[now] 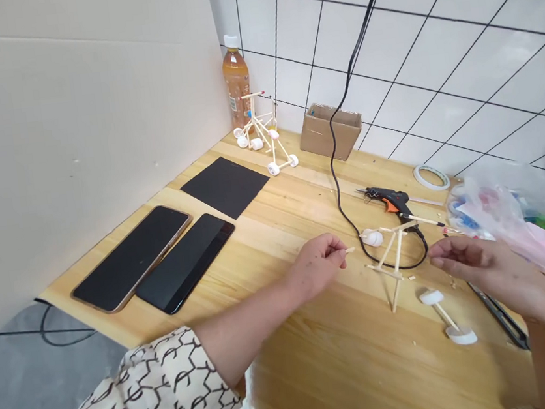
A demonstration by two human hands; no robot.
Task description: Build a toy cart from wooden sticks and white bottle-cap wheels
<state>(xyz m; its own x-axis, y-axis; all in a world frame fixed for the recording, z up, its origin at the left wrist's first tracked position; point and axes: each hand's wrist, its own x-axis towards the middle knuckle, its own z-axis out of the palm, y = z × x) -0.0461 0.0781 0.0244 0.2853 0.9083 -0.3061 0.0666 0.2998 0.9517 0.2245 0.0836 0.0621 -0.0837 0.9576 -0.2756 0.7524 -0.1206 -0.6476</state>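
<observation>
My left hand point(319, 263) pinches a short bit of wooden stick point(350, 250) between thumb and forefinger, over the middle of the table. To its right stands a small frame of glued wooden sticks point(396, 249) with a white roll-shaped wheel point(371, 238) at its left end. Just right of the frame is my right hand point(481, 266), its fingers curled together; what they hold, if anything, is too small to make out. An axle stick with two white wheels point(445, 316) lies below, apart from both hands. A black glue gun point(390, 201) lies behind the frame.
Two phones point(133, 256) and a black sheet point(225, 187) lie left. Finished stick models point(259, 130), a drink bottle point(237, 80) and a cardboard box point(328, 132) stand at the back. Right are a tape roll point(431, 178), plastic bag point(513, 203) and dark tweezers-like tool point(502, 319). A black cable point(338, 184) crosses the table.
</observation>
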